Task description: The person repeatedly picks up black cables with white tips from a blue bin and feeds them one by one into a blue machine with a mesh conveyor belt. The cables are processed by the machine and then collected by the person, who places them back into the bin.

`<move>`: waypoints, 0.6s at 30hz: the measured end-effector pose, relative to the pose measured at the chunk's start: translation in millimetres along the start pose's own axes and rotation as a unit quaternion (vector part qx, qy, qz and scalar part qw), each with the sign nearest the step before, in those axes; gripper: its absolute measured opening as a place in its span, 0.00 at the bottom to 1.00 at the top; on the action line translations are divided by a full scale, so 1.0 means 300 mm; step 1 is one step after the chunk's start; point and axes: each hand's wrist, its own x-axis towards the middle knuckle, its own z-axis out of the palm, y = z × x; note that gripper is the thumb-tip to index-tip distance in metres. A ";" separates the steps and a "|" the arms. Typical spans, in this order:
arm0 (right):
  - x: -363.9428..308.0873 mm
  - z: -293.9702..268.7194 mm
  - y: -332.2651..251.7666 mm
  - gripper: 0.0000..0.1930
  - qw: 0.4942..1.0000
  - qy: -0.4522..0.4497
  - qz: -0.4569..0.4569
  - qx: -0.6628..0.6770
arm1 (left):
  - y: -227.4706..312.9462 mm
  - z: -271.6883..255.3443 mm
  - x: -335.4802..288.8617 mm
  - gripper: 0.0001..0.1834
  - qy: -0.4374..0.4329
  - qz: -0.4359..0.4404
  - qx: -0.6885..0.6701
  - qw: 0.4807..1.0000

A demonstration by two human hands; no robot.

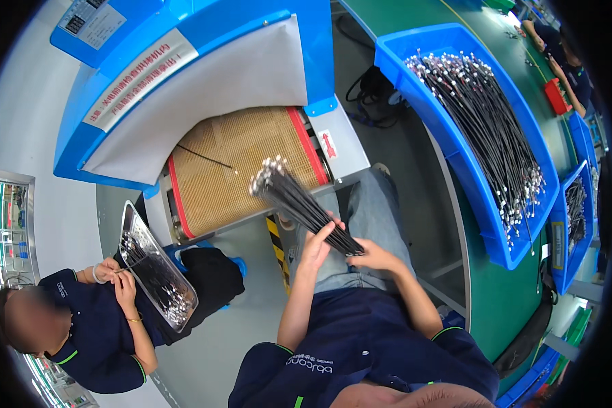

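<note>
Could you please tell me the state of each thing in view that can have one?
Bundle of thin black cables with white connector ends: gathered, held slanted
Left hand: closed around the bundle
Right hand: at the bundle's lower end, grip unclear
Single black cable: lying loose on the tan mesh belt
Large blue rectangular plastic bin: open, holding many cables
Shiny rectangular metal tray: open, holding cables
White sheet-like curtain: hanging
</note>
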 end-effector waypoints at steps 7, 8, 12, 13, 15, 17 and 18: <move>-0.230 -0.180 -0.029 0.28 0.852 0.141 0.019 -0.505 | -0.147 -0.072 -0.058 0.08 0.086 -0.002 -0.195 0.977; -0.236 -0.181 -0.036 0.29 0.832 0.164 0.014 -0.529 | -0.196 -0.117 -0.053 0.06 0.089 -0.020 -0.203 0.975; -0.119 -0.113 -0.064 0.34 0.843 0.161 -0.058 -0.511 | -0.191 -0.146 -0.043 0.06 0.117 -0.054 -0.253 0.959; -0.073 -0.106 -0.016 0.34 0.866 0.129 -0.101 -0.473 | -0.197 -0.152 -0.043 0.07 0.119 -0.071 -0.240 0.961; 0.005 -0.069 0.027 0.32 0.841 0.098 -0.060 -0.529 | -0.182 -0.143 -0.051 0.09 0.134 -0.100 -0.211 0.963; 0.022 -0.071 0.034 0.30 0.857 0.071 0.003 -0.510 | -0.147 -0.191 -0.121 0.18 0.049 -0.227 -0.153 0.960; 0.013 -0.075 0.015 0.30 0.869 0.054 0.013 -0.492 | -0.120 -0.169 -0.185 0.20 0.028 -0.264 -0.100 0.959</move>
